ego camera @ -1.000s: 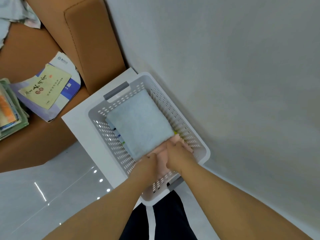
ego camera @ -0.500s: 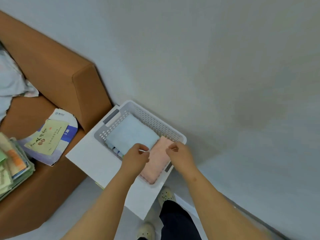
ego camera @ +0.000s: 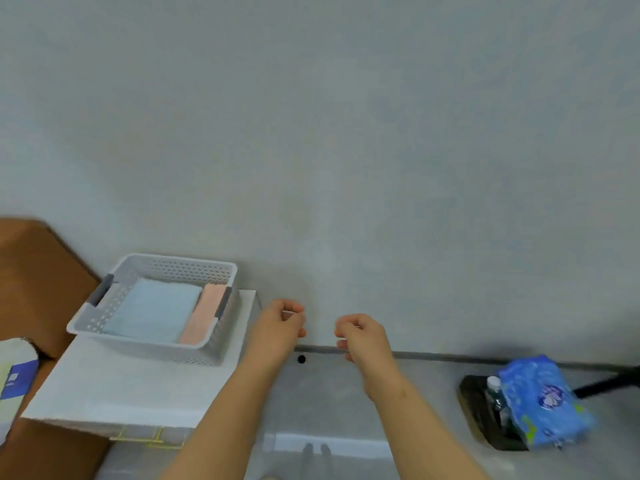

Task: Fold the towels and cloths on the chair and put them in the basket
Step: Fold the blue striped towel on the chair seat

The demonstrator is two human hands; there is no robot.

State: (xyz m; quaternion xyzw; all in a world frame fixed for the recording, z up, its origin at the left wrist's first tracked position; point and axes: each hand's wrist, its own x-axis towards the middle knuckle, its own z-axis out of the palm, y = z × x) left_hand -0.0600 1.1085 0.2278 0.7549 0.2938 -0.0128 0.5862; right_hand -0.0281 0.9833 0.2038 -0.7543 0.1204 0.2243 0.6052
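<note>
Legible writing: none. A round emblem is noted on the blue plastic packet [ego camera: 543,407], well to the right of the right hand [ego camera: 360,336], but its print is too blurred to be read. The blue patch on the booklet [ego camera: 14,379], far left of the left hand [ego camera: 280,327], is equally unreadable.

Count: one perforated grey basket [ego camera: 145,348] with two dark handles. It is set on a white tabletop [ego camera: 131,386] just left of the left hand. Two folded items are laid side by side in it: one light blue towel [ego camera: 152,313] and one pink cloth [ego camera: 202,317], the pink one nearer the hands. One brown chair [ego camera: 34,278] is seen beyond the basket.

Both hands are raised apart from the basket, fingers curled inward, nothing held.
</note>
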